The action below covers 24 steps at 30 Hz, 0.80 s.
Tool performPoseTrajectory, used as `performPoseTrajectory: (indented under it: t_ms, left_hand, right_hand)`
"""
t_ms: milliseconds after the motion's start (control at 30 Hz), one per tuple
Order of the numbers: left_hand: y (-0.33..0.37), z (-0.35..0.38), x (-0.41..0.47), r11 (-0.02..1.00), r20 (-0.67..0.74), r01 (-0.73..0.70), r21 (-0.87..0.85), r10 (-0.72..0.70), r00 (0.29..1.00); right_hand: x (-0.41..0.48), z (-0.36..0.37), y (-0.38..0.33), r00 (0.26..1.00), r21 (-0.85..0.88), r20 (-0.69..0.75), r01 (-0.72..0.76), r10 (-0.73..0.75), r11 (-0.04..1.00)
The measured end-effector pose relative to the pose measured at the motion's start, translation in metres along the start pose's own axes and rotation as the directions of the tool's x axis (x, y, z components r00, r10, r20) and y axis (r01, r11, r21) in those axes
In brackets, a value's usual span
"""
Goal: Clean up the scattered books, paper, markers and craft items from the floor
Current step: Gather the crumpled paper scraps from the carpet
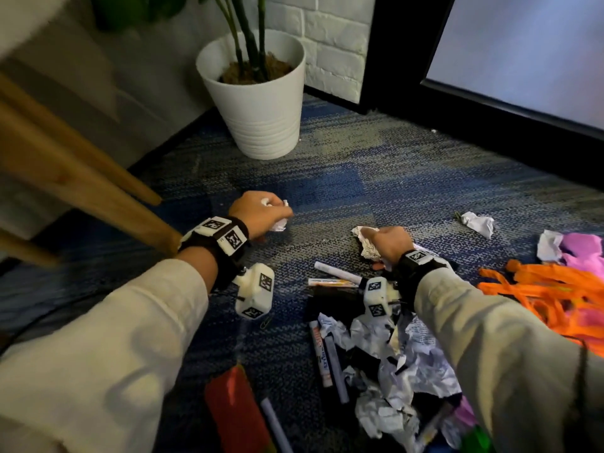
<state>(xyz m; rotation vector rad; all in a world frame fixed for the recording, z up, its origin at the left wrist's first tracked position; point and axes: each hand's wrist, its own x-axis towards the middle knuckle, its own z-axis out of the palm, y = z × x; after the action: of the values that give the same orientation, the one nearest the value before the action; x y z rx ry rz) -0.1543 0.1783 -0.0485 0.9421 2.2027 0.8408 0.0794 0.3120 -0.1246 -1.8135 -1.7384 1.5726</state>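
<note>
My left hand [256,214] is closed around a small crumpled white paper ball [280,223] just above the blue carpet. My right hand [389,241] grips another crumpled paper [365,238] with print on it. Below the right wrist lies a heap of crumpled papers [408,361] mixed with dark scraps. Several white markers [336,273] lie beside and in the heap. A red flat item [233,410] lies near the bottom edge. Orange paper strips [539,289] and pink paper [585,248] sit at the right. One loose paper ball [480,223] rests farther right.
A white plant pot [261,106] stands at the back by the white brick wall. Wooden furniture legs [75,178] slant in from the left. A dark-framed glass door [523,60] bounds the right rear. A paper clip [267,322] lies on the carpet.
</note>
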Motion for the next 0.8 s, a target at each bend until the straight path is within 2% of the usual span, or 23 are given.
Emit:
performPoseTrajectory:
  t_ms: [67, 133, 200, 300, 400, 467, 600, 733, 800]
  left_hand:
    - [0.018, -0.014, -0.021, 0.999, 0.009, -0.039, -0.037, 0.039, 0.999]
    - [0.036, -0.033, -0.044, 0.993, 0.011, -0.054, -0.105, 0.056, 0.998]
    - [0.055, -0.053, -0.069, 0.984, -0.012, -0.123, -0.129, 0.122, 0.992]
    - [0.085, -0.082, -0.112, 0.958, -0.071, -0.274, -0.081, 0.269, 0.961]
    - [0.111, -0.11, -0.155, 0.922, -0.148, -0.386, -0.042, 0.376, 0.915]
    - [0.129, -0.134, -0.188, 0.877, -0.204, -0.48, 0.0, 0.47, 0.859]
    - [0.156, -0.19, -0.252, 0.774, -0.306, -0.618, 0.135, 0.626, 0.717]
    - [0.167, -0.252, -0.322, 0.722, -0.416, -0.677, 0.144, 0.665, 0.62]
    - [0.162, -0.288, -0.354, 0.695, -0.464, -0.688, 0.209, 0.689, 0.556]
  right_hand:
    - [-0.009, -0.003, 0.001, 1.0, 0.102, 0.024, -0.01, 0.007, 0.995]
    - [-0.024, -0.007, -0.005, 0.998, 0.117, 0.067, 0.001, -0.008, 0.993]
    - [-0.037, -0.015, -0.027, 0.991, 0.029, 0.059, 0.121, -0.122, 0.992]
    - [-0.073, -0.02, -0.084, 0.944, 0.149, 0.1, 0.299, -0.315, 0.942]
    - [-0.115, -0.023, -0.137, 0.851, 0.294, 0.072, 0.48, -0.52, 0.826]
    - [-0.15, -0.026, -0.167, 0.775, 0.368, 0.057, 0.57, -0.63, 0.735]
    - [-0.226, -0.031, -0.217, 0.604, 0.391, -0.046, 0.744, -0.796, 0.542]
    - [-0.303, -0.022, -0.254, 0.427, 0.382, -0.055, 0.844, -0.903, 0.376]
    - [-0.343, -0.009, -0.272, 0.332, 0.397, -0.095, 0.877, -0.939, 0.27]
